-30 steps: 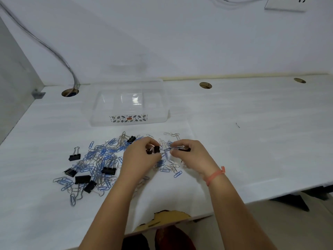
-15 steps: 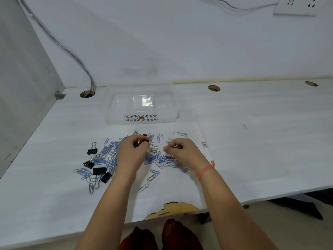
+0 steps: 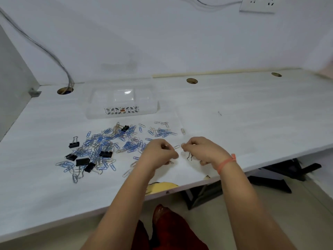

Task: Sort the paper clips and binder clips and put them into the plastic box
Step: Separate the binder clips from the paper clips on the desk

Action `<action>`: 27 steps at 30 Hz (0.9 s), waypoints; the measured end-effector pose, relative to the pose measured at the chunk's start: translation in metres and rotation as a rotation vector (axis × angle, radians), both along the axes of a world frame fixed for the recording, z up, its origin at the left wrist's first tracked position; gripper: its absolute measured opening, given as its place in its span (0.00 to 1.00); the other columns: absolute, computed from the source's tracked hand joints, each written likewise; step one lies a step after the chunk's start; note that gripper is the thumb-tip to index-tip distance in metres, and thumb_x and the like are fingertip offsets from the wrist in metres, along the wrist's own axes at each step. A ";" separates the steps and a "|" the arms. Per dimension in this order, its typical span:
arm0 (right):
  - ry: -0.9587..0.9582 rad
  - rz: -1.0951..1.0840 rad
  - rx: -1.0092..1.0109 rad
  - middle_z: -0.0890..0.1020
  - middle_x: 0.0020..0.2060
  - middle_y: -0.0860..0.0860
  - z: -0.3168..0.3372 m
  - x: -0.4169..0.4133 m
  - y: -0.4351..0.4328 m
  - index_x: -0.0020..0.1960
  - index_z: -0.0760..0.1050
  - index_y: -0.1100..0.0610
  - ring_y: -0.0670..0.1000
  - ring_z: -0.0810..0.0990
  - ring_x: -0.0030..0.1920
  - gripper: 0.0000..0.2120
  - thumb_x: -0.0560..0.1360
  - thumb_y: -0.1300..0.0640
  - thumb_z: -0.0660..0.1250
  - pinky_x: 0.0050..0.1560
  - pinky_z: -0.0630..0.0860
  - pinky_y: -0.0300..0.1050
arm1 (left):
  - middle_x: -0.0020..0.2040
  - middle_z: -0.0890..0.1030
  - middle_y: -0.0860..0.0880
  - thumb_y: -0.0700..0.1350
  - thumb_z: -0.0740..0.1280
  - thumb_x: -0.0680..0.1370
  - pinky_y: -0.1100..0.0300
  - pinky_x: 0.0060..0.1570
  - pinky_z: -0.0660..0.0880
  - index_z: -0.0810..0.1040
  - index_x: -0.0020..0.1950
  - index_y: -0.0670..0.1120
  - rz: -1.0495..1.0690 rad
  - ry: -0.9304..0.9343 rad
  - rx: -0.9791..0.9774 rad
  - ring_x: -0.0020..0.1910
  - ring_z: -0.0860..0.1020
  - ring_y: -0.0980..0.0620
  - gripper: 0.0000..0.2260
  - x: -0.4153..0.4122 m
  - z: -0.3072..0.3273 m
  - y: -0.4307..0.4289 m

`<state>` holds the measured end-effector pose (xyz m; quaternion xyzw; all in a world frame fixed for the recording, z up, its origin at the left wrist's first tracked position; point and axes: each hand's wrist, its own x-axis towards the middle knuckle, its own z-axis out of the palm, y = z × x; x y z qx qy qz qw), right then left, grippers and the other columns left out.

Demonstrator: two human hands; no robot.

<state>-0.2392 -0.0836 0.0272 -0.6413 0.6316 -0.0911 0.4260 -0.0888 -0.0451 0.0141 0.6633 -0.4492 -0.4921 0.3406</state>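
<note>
We've got open white desk [image 3: 243, 123] all along the right. The clear plastic box [image 3: 122, 105] sits at the back, with bare desk in front of it, then the paper clips [image 3: 106, 143] and black binder clips [image 3: 82, 161] crowding the left-centre.

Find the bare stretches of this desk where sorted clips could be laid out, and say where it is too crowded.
Free: the desk right of the plastic box and the right hand, out to its right end; also the near-left corner, in front of the binder clips. Crowded: the paper clip pile between the box and the left hand.
</note>
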 end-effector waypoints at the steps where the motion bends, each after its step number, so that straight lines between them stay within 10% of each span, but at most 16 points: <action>1: 0.052 0.015 0.003 0.75 0.40 0.50 -0.002 0.000 0.002 0.53 0.76 0.58 0.52 0.73 0.41 0.16 0.76 0.45 0.61 0.36 0.69 0.42 | 0.35 0.78 0.46 0.35 0.72 0.66 0.58 0.36 0.76 0.78 0.40 0.42 -0.067 -0.053 0.018 0.34 0.76 0.49 0.06 -0.008 -0.003 -0.001; 8: 0.072 -0.009 0.078 0.82 0.37 0.52 -0.005 -0.003 0.003 0.55 0.77 0.64 0.57 0.85 0.43 0.14 0.76 0.58 0.58 0.54 0.81 0.55 | 0.46 0.77 0.51 0.38 0.77 0.62 0.58 0.42 0.71 0.77 0.45 0.46 -0.260 -0.473 -0.030 0.48 0.77 0.49 0.16 -0.033 -0.011 -0.007; 17: 0.252 0.006 -0.225 0.80 0.59 0.56 0.003 -0.004 0.003 0.60 0.77 0.60 0.57 0.78 0.60 0.17 0.73 0.66 0.61 0.56 0.74 0.44 | 0.54 0.80 0.47 0.32 0.71 0.65 0.56 0.48 0.77 0.79 0.58 0.45 -0.185 -0.339 -0.145 0.53 0.78 0.50 0.22 -0.030 -0.016 -0.006; 27: 0.196 -0.058 -0.367 0.85 0.51 0.53 -0.002 -0.001 -0.001 0.50 0.83 0.56 0.53 0.82 0.54 0.13 0.70 0.67 0.66 0.52 0.75 0.39 | 0.48 0.83 0.51 0.32 0.63 0.72 0.61 0.44 0.77 0.82 0.49 0.48 0.092 -0.243 -0.271 0.44 0.80 0.58 0.14 -0.012 -0.012 -0.004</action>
